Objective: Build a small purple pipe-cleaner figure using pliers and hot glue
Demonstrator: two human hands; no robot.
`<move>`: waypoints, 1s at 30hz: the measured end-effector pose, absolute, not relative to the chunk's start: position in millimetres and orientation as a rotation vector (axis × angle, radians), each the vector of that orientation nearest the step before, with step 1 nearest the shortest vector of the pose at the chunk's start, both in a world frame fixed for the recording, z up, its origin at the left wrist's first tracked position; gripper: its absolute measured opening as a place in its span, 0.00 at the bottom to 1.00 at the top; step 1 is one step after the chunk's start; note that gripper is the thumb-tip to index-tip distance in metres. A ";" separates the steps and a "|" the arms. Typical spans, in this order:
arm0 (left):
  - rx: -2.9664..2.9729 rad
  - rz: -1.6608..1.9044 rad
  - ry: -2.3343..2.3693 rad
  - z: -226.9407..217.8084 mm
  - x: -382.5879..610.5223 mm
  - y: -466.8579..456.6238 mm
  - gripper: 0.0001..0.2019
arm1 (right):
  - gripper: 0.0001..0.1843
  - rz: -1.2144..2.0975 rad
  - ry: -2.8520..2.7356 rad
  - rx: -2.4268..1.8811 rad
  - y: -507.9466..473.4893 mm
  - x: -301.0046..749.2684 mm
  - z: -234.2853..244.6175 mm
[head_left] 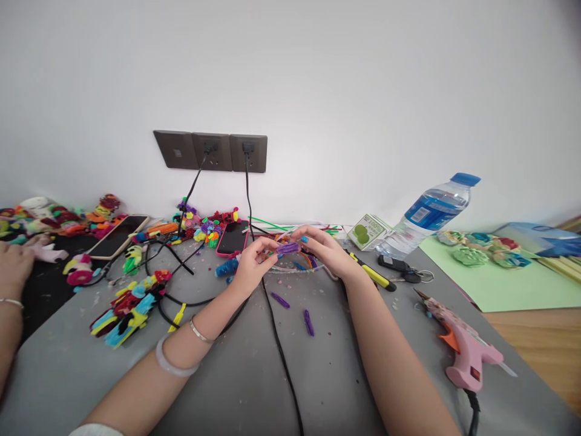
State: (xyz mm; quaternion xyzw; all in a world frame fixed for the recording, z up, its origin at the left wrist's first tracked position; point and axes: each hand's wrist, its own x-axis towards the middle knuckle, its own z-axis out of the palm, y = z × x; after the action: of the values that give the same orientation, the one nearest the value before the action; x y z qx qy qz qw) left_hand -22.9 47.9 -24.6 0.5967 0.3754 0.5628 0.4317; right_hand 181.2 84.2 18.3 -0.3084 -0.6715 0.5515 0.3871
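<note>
Between my two hands, above the grey table (254,375), is a folded purple pipe cleaner (288,248). My left hand (255,263) pinches its left end between thumb and fingers. My right hand (323,251) is curved around its right end, fingertips close to it; whether they grip it I cannot tell. Two more purple pipe cleaner pieces lie on the table below my hands, one slanted (280,300) and one nearly upright (308,323). Behind my hands are loose pipe cleaners in orange, blue and white, partly hidden. A blue fuzzy coil (226,268) rests left of my left hand.
A pink glue gun (467,351), yellow cutter (374,272), keys (412,275), water bottle (426,215) and green-white box (368,231) are at right. Black cables (279,345) cross the table. Phones (232,238) and colourful pipe cleaner figures (131,309) lie left, near another person's hand (16,266).
</note>
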 end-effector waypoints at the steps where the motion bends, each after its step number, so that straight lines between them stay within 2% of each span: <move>1: 1.490 1.405 0.931 -24.6 -23.1 47.9 0.10 | 0.13 1.417 -1.727 -0.778 84.3 181.8 18.5; 7: 1.517 1.435 0.911 -22.6 -23.6 46.7 0.07 | 0.11 1.497 -1.749 -0.698 84.1 181.0 19.0; 30: 1.681 1.377 1.044 -14.9 -23.1 41.4 0.08 | 0.08 1.367 -1.772 -0.744 84.7 174.8 16.5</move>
State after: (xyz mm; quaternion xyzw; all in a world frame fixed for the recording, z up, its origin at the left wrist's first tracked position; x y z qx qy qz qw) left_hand -23.1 41.4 -14.9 0.6513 0.4046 0.5334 0.3572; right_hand 174.8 84.7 16.5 -0.2917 -0.6946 0.5357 0.3814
